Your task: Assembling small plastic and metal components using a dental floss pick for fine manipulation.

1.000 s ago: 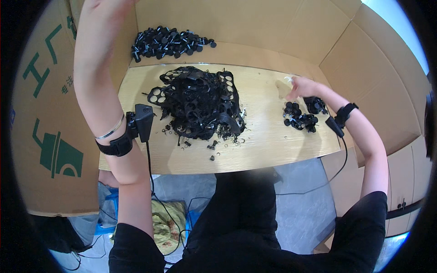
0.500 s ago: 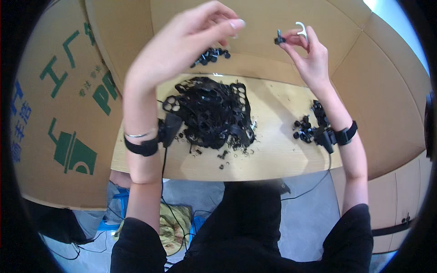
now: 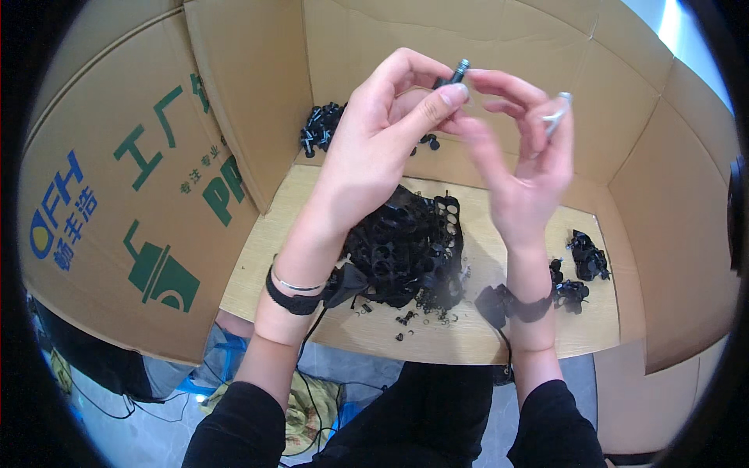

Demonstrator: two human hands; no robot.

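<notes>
Fingers of the left hand [image 3: 370, 152]: thumb and forefinger pinched a small bolt [image 3: 462, 69], its silver threaded end tilted upward above the thumbnail.
Fingers of the right hand [image 3: 530, 175]: curled and blurred, thumb apart from forefinger, just right of the bolt; whether a tip touched it could not be told.
White ring-like band [image 3: 555, 119]: sat on a right-hand finger.
Green print [image 3: 160, 140]: large, readable characters ran down a cardboard panel [image 3: 101, 203], well left of the fingers, with a pictogram and smaller characters; letters near the fold were cut off.
Blue print [image 3: 66, 210]: letters and characters beside a blue-and-yellow emblem, farther left of the fingers, bent by the lens.
Rear bolt pile [image 3: 318, 129]: black heads and silver shanks lay left of and beyond the left fingers, partly hidden by that hand.
Black webbing heap [image 3: 406, 246]: lay on the table [image 3: 546, 347] below the fingers, its left side covered by the left wrist; crumbs near it were too small to identify.
Dark clusters [image 3: 589, 256]: lay below and right of the right fingers, partly behind the forearm.
Bolt's lower end: hidden by the left fingers.
</notes>
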